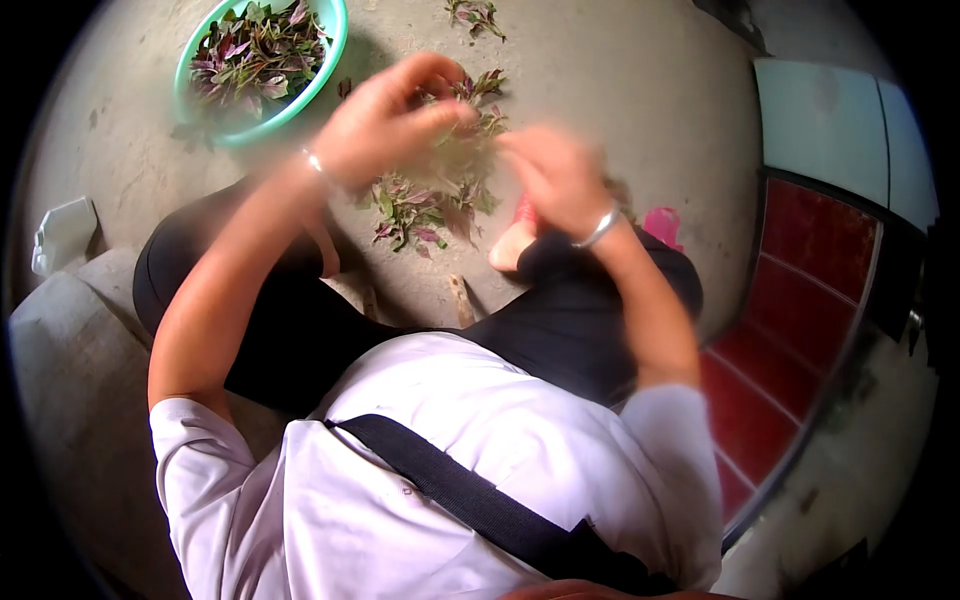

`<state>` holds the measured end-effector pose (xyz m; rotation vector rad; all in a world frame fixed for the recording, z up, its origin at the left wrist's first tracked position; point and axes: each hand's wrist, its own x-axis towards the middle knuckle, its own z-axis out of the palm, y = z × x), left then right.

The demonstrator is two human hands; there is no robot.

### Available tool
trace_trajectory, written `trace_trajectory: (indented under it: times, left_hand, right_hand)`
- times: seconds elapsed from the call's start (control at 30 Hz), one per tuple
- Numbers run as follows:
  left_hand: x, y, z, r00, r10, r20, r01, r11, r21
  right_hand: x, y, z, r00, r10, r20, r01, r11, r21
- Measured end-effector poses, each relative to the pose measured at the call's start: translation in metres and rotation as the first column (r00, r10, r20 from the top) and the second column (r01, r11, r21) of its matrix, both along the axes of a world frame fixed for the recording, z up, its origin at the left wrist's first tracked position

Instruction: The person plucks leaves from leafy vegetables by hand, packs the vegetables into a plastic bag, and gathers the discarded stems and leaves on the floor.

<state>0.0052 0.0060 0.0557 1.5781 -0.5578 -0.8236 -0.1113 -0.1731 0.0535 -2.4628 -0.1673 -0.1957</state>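
Note:
Above a loose pile of green and purple leaves [415, 212] on the concrete floor, my left hand [395, 120] has its fingers curled towards the thumb, close to a leafy sprig [483, 85]. Facing it on the right, my right hand [555, 165] is blurred, with thumb and fingertips pressed together; whatever lies between them is too smeared to make out. Blurred leaves show between the two hands. A green-rimmed basin [338, 50] holding many leaves stands at the upper left, beyond my left hand.
Another small bunch of leaves [478, 17] lies at the top. A pink object [663, 227] is beside my right knee. Red tiles [790, 310] and a pale panel [825, 125] are on the right. A whitish plastic container [65, 235] is at far left.

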Motion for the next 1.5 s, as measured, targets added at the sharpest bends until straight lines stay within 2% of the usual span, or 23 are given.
trace_trajectory:
  times: [0.03,0.1,0.17,0.2,0.27,0.33,0.37,0.43,0.47,0.53,0.63,0.73,0.77,0.8,0.93,0.97,1.07,1.13,1.17,1.23,1.27,1.37,1.5]
  left_hand:
    - [-0.006,0.000,-0.004,0.990,-0.131,0.060,0.128,0.990,0.053]
    - [-0.016,-0.001,-0.016,0.880,-0.318,0.354,0.257,0.943,0.210]
    - [-0.014,0.003,-0.021,0.748,-0.443,0.494,0.259,0.881,0.397]
    - [-0.009,0.008,-0.015,0.664,-0.487,0.567,0.166,0.836,0.524]
    - [0.020,0.030,-0.032,0.415,-0.336,0.846,-0.073,0.914,0.399]
    - [0.060,0.049,-0.026,0.271,-0.480,0.835,-0.305,0.779,0.547]
    - [0.072,0.057,-0.025,0.215,-0.476,0.853,-0.424,0.741,0.521]
    - [0.090,0.071,-0.026,0.145,-0.494,0.857,-0.596,0.648,0.474]
    - [0.095,0.075,-0.026,0.134,-0.512,0.848,-0.654,0.598,0.464]
    - [0.095,0.078,-0.023,0.221,-0.468,0.855,-0.607,0.620,0.497]
    - [0.085,0.069,-0.018,0.246,-0.453,0.857,-0.493,0.703,0.513]
    - [0.073,0.055,-0.008,0.373,-0.485,0.791,-0.374,0.701,0.607]
    - [0.071,0.053,-0.008,0.399,-0.472,0.786,-0.344,0.718,0.605]
    - [0.069,0.052,-0.008,0.425,-0.457,0.781,-0.315,0.734,0.601]
    - [0.066,0.047,-0.006,0.498,-0.480,0.722,-0.248,0.719,0.649]
    - [0.065,0.044,-0.009,0.389,-0.386,0.836,-0.274,0.818,0.505]
    - [0.064,0.042,-0.004,0.429,-0.395,0.812,-0.270,0.802,0.533]
    - [0.063,0.043,-0.003,0.398,-0.364,0.842,-0.270,0.831,0.487]
    - [0.062,0.043,-0.003,0.379,-0.346,0.858,-0.271,0.845,0.461]
    - [0.057,0.040,0.003,0.537,-0.377,0.755,-0.248,0.784,0.568]
    - [0.055,0.040,0.006,0.608,-0.384,0.695,-0.230,0.753,0.617]
    - [0.050,0.040,-0.001,0.635,-0.279,0.720,-0.220,0.829,0.514]
    - [0.041,0.033,0.001,0.782,-0.164,0.601,-0.163,0.877,0.451]
  right_hand:
    - [0.000,0.002,-0.005,0.997,0.051,-0.051,-0.051,0.999,-0.008]
    - [0.001,0.012,-0.008,0.975,0.063,-0.214,-0.011,0.972,0.235]
    - [0.001,0.020,-0.016,0.929,0.074,-0.362,0.123,0.862,0.492]
    - [0.001,0.017,-0.024,0.895,0.049,-0.443,0.196,0.850,0.489]
    - [0.002,0.006,-0.048,0.801,0.003,-0.598,0.343,0.817,0.464]
    - [0.007,-0.009,-0.080,0.704,-0.002,-0.710,0.372,0.853,0.366]
    - [0.009,-0.018,-0.104,0.639,0.018,-0.769,0.400,0.846,0.352]
    - [0.016,-0.044,-0.178,0.690,-0.037,-0.723,0.232,0.957,0.173]
    - [0.022,-0.052,-0.212,0.680,-0.104,-0.726,0.297,0.944,0.143]
    - [0.044,-0.054,-0.248,0.541,-0.274,-0.795,0.479,0.878,0.023]
    - [0.059,-0.064,-0.330,0.562,-0.447,-0.695,0.580,0.813,-0.053]
    - [0.076,-0.056,-0.368,0.250,-0.531,-0.810,0.679,0.692,-0.244]
    - [0.080,-0.050,-0.368,0.198,-0.553,-0.810,0.615,0.713,-0.336]
    - [0.081,-0.043,-0.370,0.239,-0.593,-0.769,0.567,0.728,-0.385]
    - [0.084,-0.031,-0.370,0.219,-0.658,-0.720,0.668,0.640,-0.381]
    - [0.081,-0.031,-0.377,0.222,-0.681,-0.698,0.687,0.617,-0.383]
    - [0.074,-0.043,-0.380,0.316,-0.622,-0.717,0.735,0.638,-0.229]
    - [0.068,-0.048,-0.369,0.413,-0.558,-0.719,0.840,0.538,0.065]
    - [0.070,-0.047,-0.333,0.459,-0.496,-0.737,0.848,0.492,0.196]
    - [0.076,-0.040,-0.260,0.558,-0.381,-0.737,0.815,0.419,0.400]
    - [0.075,-0.040,-0.242,0.627,-0.329,-0.706,0.760,0.455,0.463]
    - [0.074,-0.038,-0.181,0.756,-0.172,-0.632,0.600,0.568,0.564]
    - [0.059,-0.020,-0.083,0.850,-0.167,-0.500,0.465,0.685,0.561]
